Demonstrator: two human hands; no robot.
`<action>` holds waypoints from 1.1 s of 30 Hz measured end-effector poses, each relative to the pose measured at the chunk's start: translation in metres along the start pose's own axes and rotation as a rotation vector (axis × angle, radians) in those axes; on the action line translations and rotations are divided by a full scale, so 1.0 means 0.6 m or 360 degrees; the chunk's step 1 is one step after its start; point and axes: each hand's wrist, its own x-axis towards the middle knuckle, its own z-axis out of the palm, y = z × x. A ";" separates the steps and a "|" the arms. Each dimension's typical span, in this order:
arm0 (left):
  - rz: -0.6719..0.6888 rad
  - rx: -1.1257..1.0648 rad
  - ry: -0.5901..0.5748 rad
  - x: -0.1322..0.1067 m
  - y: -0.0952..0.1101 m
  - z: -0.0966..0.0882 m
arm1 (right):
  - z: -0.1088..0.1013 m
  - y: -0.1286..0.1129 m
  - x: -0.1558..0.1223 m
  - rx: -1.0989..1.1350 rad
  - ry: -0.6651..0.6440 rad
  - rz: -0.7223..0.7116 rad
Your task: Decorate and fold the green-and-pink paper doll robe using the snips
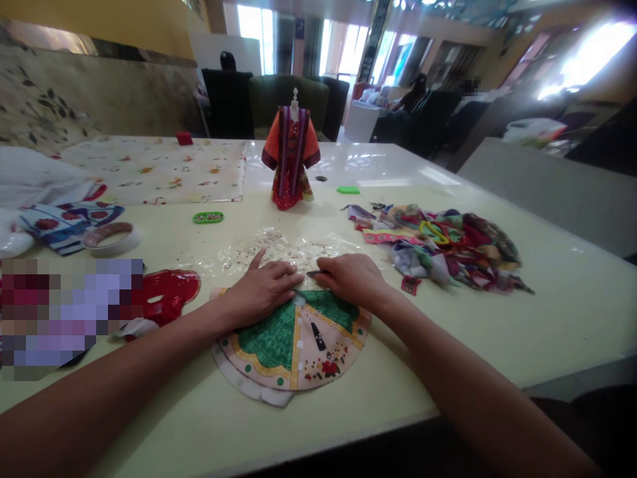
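A half-round piece of doll-sized fabric, green and pink with gold bands and printed flowers, lies flat on the table before me. My left hand rests on its upper left part, fingers stretched out and thumb raised. My right hand is closed around a slim dark tool that looks like tweezers, its tip pointing left toward my left fingertips. Just beyond both hands spreads a clear plastic sheet scattered with tiny shiny beads. What the tip touches is too small to make out.
A doll form in a red and orange robe stands behind. Fabric scraps heap at right. A green bead tray, tape roll, red cloth piece and green block lie around. People sit in the background.
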 end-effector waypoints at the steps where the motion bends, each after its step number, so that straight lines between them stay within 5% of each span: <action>1: 0.0001 -0.0003 0.0000 0.000 0.000 0.000 | 0.000 -0.001 0.000 -0.0002 0.0003 0.0003; 33: 0.0004 -0.0009 0.0002 0.001 -0.004 0.003 | 0.004 -0.028 -0.009 0.0116 0.0058 0.0233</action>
